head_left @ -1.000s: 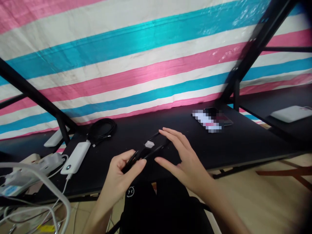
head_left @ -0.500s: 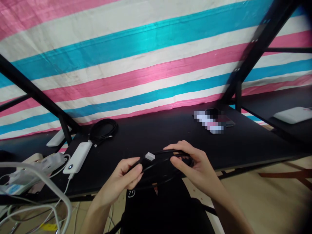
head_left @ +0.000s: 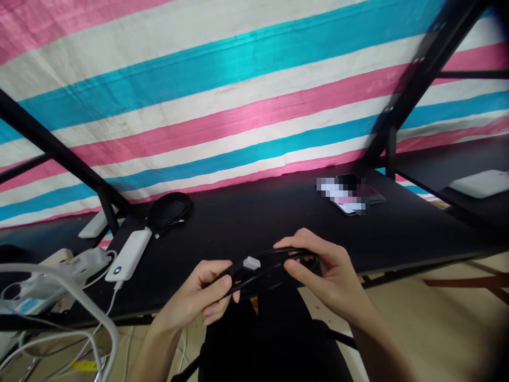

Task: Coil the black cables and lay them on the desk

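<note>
A coiled black cable [head_left: 270,276] is stretched between my two hands, just over the near edge of the black table [head_left: 238,212]. My left hand [head_left: 210,292] pinches one side of the loops between thumb and fingers. Close to those fingertips a pale, light-grey connector end [head_left: 252,263] sticks out, pointing right. On the other side, my right hand [head_left: 322,265] is closed round the loops, thumb below and fingers above. Part of the coil is hidden inside the right palm.
Another coiled black cable [head_left: 170,215] lies at the table's back left, near a white power bank [head_left: 129,254]. Phones [head_left: 345,193] rest at the back right. White power strips [head_left: 63,276] and a thick white cable [head_left: 91,305] fill the left. Black frame bars rise on both sides.
Both hands have shifted slightly right with the coil. The loops are flatter and narrower between them, and the connector has moved a little right and down.
</note>
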Tool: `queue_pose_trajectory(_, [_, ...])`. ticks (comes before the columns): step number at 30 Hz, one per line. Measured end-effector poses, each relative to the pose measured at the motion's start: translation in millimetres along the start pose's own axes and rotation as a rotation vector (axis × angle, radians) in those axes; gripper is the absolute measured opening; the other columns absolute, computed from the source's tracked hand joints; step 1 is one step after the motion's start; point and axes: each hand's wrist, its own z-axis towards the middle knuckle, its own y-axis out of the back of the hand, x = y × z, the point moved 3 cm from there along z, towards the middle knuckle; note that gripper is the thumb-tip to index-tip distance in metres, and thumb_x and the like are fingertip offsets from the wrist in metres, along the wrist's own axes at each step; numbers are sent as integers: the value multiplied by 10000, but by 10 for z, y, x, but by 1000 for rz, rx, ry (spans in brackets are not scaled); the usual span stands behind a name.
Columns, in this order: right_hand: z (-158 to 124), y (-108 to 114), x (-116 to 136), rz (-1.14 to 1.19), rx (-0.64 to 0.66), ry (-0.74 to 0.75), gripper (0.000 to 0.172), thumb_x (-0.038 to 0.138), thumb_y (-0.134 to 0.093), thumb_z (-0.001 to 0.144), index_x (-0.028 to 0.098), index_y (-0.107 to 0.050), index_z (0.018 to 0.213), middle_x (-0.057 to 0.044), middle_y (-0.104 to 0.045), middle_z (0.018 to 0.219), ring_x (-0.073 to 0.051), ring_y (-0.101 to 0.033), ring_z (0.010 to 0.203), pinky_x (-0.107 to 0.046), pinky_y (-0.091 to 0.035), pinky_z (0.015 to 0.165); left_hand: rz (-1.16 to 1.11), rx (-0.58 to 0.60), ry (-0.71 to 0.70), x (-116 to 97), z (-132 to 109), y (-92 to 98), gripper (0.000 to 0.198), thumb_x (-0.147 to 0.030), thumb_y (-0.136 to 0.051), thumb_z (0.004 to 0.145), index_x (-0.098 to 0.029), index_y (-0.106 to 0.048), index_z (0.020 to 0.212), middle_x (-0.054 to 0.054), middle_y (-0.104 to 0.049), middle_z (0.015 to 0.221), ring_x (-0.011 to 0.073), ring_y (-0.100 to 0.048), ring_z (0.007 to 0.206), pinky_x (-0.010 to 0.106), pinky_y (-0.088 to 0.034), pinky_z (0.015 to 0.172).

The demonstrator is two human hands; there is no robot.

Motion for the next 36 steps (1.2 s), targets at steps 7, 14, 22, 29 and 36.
queue_pose_trajectory(7, [-1,-45,5,0,31,92,178,179,-658,811,277,-682,958,33,-610,740,-117,-528,676,-279,-401,664,-4,141,241,19,-33,-27,334,-446,-589,832,-129,-626,730,-66,-375,382,47,-341,286,159,-301,320])
queue_pose_trajectory(14, [-7,-91,82,-21,-12,164,174,134,-672,790,250,-681,919,32,-650,770,-111,-544,683,-259,-434,644,141,33,285,40,16,-45,369,-494,-565,836,-144,-582,720,-78,-380,371,36,-327,271,145,-269,312])
queue_pose_trajectory(22, [26,-75,109,-96,-51,140,126,117,-671,778,209,-725,845,13,-655,732,-104,-573,646,-225,-446,570,84,-132,99,115,74,43,329,-477,-648,776,-166,-542,784,-112,-336,393,11,-199,264,144,-138,280])
queue_pose_trajectory(29, [16,-25,14,-85,-91,62,131,132,-665,788,211,-737,866,5,-660,753,-87,-554,601,-199,-419,503,112,-88,-53,-18,35,73,504,-586,-537,789,-120,-668,930,-61,-326,487,43,-222,397,209,-131,391])
queue_pose_trajectory(36, [63,-77,-114,-106,-97,-59,112,254,-670,793,195,-722,874,8,-638,670,-76,-451,473,-211,-333,410,506,-416,-146,-41,72,28,470,-480,-589,821,-133,-507,515,-53,-303,460,38,-218,420,197,-125,398])
